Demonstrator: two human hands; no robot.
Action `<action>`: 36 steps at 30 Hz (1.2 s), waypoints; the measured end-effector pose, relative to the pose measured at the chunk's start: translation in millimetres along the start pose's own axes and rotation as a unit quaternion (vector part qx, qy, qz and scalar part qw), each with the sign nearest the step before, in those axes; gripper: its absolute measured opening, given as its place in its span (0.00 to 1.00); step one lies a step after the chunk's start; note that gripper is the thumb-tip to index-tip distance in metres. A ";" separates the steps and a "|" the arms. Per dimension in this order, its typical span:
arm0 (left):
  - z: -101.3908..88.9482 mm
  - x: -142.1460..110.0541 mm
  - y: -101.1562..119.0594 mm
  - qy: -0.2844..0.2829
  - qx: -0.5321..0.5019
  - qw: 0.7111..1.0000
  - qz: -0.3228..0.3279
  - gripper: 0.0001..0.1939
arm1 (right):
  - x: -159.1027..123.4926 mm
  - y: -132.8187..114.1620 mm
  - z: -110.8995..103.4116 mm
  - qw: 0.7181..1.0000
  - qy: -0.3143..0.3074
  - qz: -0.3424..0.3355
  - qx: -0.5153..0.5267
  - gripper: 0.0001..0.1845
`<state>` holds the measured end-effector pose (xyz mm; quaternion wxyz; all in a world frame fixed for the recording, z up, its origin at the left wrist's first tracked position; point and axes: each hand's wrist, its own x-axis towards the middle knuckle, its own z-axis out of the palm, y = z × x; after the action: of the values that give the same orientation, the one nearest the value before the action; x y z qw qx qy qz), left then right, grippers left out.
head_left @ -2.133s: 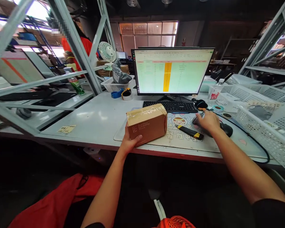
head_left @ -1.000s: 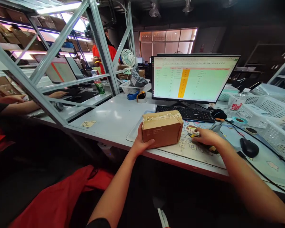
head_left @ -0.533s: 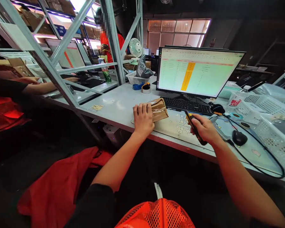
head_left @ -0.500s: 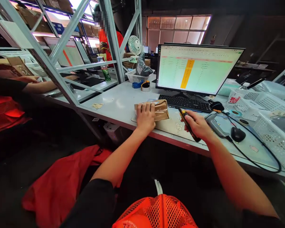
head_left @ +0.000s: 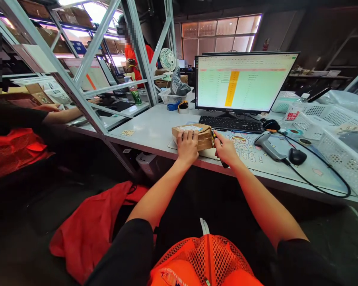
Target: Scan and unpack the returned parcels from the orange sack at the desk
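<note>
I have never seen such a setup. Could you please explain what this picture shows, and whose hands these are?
There is no robot: these are a person's bare hands. One camera on the head looks forward and down. The left hand holds a box on the desk. The right hand holds a cutter at its right end; the blade's contact is unclear. Also on the desk are a monitor, keyboard, scanner and mouse.
</note>
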<state>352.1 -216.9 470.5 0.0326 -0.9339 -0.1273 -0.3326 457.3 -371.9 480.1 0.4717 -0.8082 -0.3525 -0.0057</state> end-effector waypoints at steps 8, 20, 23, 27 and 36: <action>5.2 8.0 8.8 0.002 0.028 1.000 -0.014 0.38 | -23.5 -6.3 15.5 0.985 -0.014 0.026 -0.169 0.31; 9.8 3.2 -104.1 0.006 -0.432 0.896 -0.107 0.50 | -25.4 28.6 -73.7 0.988 -0.077 0.073 0.110 0.19; 45.7 -8.0 -111.7 -0.101 -0.581 0.801 -0.102 0.53 | 1.3 39.1 -87.2 0.973 -0.063 0.136 0.178 0.07; 76.3 -12.2 -97.2 -0.138 -0.602 0.783 -0.074 0.52 | 31.8 27.5 -88.2 0.973 -0.038 0.186 0.131 0.14; 77.2 -8.2 -99.0 -0.175 -0.590 0.786 -0.059 0.47 | 29.8 6.3 -82.0 0.977 -0.066 0.173 0.106 0.16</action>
<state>367.7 -111.8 403.0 -0.5669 -0.8041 0.0356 -0.1754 509.9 -419.8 531.0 0.5247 -0.8008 -0.2358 0.1667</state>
